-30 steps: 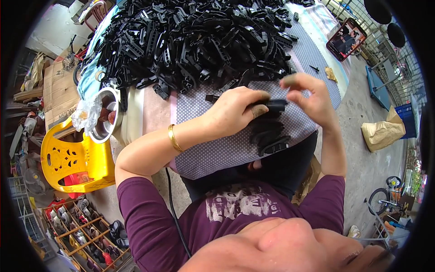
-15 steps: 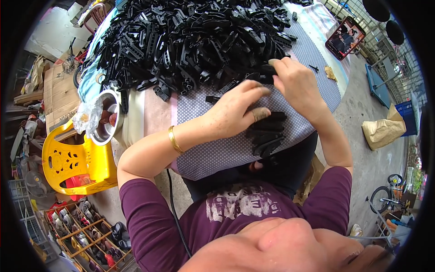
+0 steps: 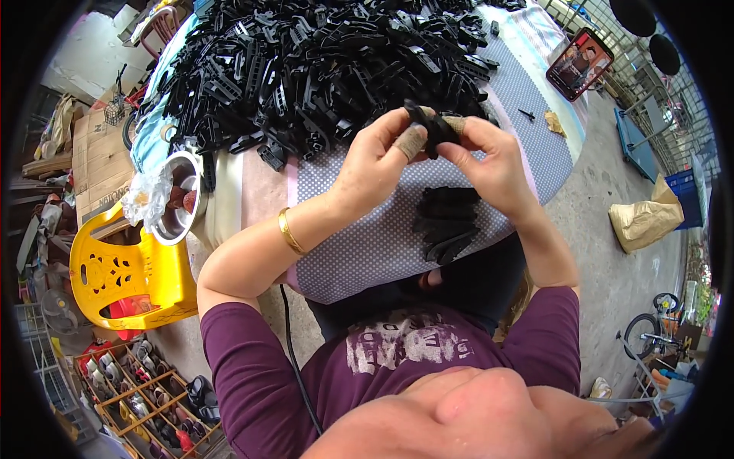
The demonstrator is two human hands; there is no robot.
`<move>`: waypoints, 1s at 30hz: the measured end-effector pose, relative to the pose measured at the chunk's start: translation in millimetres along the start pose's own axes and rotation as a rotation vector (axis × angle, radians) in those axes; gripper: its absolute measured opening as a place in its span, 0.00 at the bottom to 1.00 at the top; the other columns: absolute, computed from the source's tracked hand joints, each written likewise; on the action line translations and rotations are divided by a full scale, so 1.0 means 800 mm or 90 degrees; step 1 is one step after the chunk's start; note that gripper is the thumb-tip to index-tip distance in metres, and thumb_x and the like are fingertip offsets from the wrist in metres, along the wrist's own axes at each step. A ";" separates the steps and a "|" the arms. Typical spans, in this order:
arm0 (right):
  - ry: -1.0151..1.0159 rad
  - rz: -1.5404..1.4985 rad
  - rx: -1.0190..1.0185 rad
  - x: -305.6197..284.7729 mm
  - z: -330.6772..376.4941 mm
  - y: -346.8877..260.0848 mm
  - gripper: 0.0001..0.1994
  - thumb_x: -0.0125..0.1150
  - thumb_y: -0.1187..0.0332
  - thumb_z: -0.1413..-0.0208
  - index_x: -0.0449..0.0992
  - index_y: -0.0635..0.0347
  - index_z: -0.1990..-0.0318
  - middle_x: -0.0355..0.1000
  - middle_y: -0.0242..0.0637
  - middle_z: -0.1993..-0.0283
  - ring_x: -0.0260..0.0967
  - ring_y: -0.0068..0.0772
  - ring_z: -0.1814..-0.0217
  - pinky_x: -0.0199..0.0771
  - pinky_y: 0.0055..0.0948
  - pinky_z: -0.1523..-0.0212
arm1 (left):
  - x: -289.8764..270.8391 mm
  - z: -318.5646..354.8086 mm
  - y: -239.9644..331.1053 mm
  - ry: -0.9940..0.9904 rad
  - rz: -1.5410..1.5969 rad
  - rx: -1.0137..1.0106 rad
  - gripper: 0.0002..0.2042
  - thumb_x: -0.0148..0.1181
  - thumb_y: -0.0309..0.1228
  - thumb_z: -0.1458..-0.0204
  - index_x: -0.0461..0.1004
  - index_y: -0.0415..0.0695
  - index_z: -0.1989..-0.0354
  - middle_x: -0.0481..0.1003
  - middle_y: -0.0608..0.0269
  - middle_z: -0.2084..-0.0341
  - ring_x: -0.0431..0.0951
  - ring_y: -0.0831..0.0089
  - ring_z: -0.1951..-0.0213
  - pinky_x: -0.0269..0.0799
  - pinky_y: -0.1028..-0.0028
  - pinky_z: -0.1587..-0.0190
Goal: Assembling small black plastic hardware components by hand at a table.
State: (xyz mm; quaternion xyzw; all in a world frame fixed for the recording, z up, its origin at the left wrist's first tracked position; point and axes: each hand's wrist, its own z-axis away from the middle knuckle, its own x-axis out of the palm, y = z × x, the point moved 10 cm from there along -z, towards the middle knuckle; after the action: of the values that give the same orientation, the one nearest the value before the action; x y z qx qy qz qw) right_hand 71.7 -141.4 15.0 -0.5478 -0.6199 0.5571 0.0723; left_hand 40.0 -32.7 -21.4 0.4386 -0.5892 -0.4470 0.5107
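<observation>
In front of the pile, my two hands meet over the table. My left hand (image 3: 382, 155), with tape wrapped on its thumb, pinches a small black plastic piece (image 3: 431, 131). From the other side, my right hand (image 3: 488, 157) grips the same dark cluster, its taped finger bent and its thumb pressed in. Whether this is one piece or two joined ones cannot be made out. Below the hands, several black pieces lie side by side in a small group (image 3: 446, 222) on the dotted cloth. A big heap of similar black plastic pieces (image 3: 321, 73) covers the far part of the table.
At the left, a metal bowl (image 3: 194, 222) with reddish round items and a plastic bag stands beside a yellow chair (image 3: 115, 268). A phone (image 3: 579, 64) is propped up at the far right, near a brown scrap (image 3: 555, 122). The dotted cloth (image 3: 344, 268) covers the near table.
My right hand has drawn back from the heap's edge. My left hand has risen, and both hands now meet on the black plastic piece. The small group stays put.
</observation>
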 end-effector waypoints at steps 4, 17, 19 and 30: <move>0.023 -0.083 0.010 -0.020 0.002 0.003 0.13 0.58 0.77 0.49 0.73 0.66 0.54 0.71 0.32 0.61 0.69 0.22 0.60 0.70 0.22 0.59 | 0.002 -0.002 0.000 0.011 0.057 -0.060 0.16 0.47 0.33 0.40 0.64 0.38 0.46 0.72 0.64 0.68 0.74 0.79 0.67 0.73 0.80 0.64; 0.055 -0.094 0.015 -0.011 0.018 -0.019 0.10 0.62 0.76 0.51 0.67 0.63 0.64 0.70 0.33 0.63 0.68 0.19 0.62 0.70 0.21 0.57 | -0.001 0.005 -0.008 0.005 -0.206 -0.078 0.16 0.53 0.28 0.44 0.67 0.38 0.47 0.71 0.71 0.72 0.64 0.87 0.76 0.62 0.86 0.74; 0.078 -0.182 0.023 -0.009 0.021 -0.008 0.10 0.64 0.75 0.52 0.67 0.62 0.65 0.70 0.32 0.63 0.68 0.18 0.63 0.70 0.20 0.58 | 0.004 0.005 -0.014 -0.013 -0.025 -0.104 0.17 0.52 0.28 0.43 0.66 0.35 0.47 0.70 0.71 0.72 0.65 0.86 0.74 0.62 0.86 0.71; 0.107 0.004 0.001 -0.011 0.024 -0.009 0.10 0.65 0.67 0.51 0.72 0.65 0.69 0.73 0.34 0.74 0.70 0.21 0.72 0.69 0.20 0.70 | 0.011 0.006 0.014 -0.052 -0.195 -0.020 0.22 0.57 0.27 0.47 0.64 0.34 0.44 0.73 0.61 0.56 0.70 0.81 0.56 0.67 0.81 0.52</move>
State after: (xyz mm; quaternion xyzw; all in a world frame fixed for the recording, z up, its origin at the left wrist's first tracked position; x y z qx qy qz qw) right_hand 57.4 -158.3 18.6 -0.5942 -0.6095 0.5103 0.1228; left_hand 34.1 -38.3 -8.9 0.4967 -0.5289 -0.5459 0.4190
